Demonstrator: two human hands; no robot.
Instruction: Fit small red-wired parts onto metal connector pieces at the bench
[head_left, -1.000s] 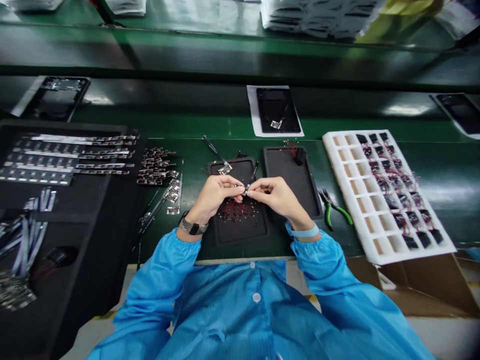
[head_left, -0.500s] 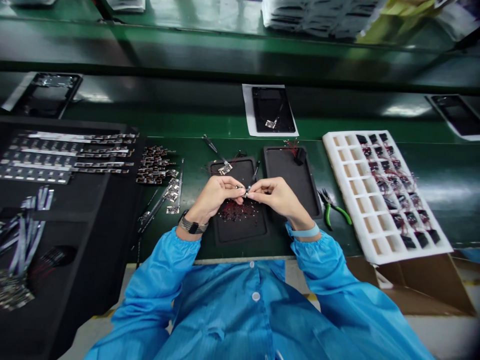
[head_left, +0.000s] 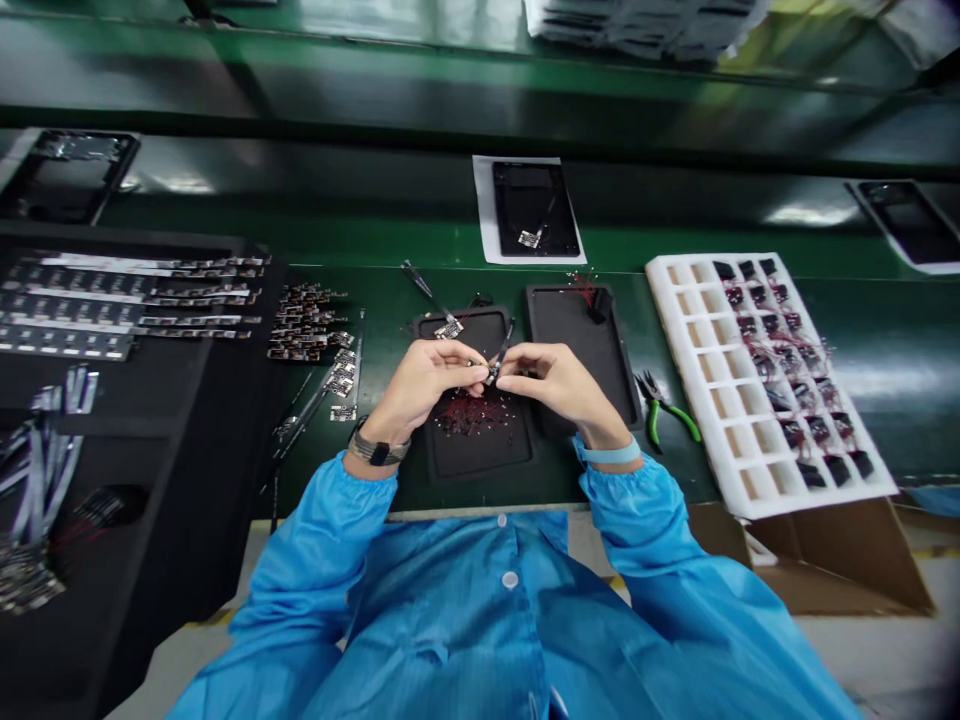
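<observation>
My left hand (head_left: 421, 385) and my right hand (head_left: 553, 382) meet above a black tray (head_left: 480, 455) in front of me. Both are closed in a pinch on a tiny wired part (head_left: 491, 372) held between the fingertips; its exact shape is too small to tell. Under them a heap of small red-wired parts (head_left: 471, 412) lies in the tray. A small circuit board (head_left: 448, 328) rests at the tray's far edge. A second black tray (head_left: 581, 340) lies just right of my right hand.
Green-handled cutters (head_left: 667, 412) lie right of the trays. A white foam grid (head_left: 765, 385) holds several wired parts. At the left a black bin (head_left: 112, 420) carries board strips (head_left: 127, 305) and loose boards (head_left: 311, 322). A dark phone frame on white paper (head_left: 529, 208) lies beyond, on the green belt.
The view has shifted slightly, so everything sits a little higher in frame. Both hands stay pinched together on the small part, with only slight finger movement.
</observation>
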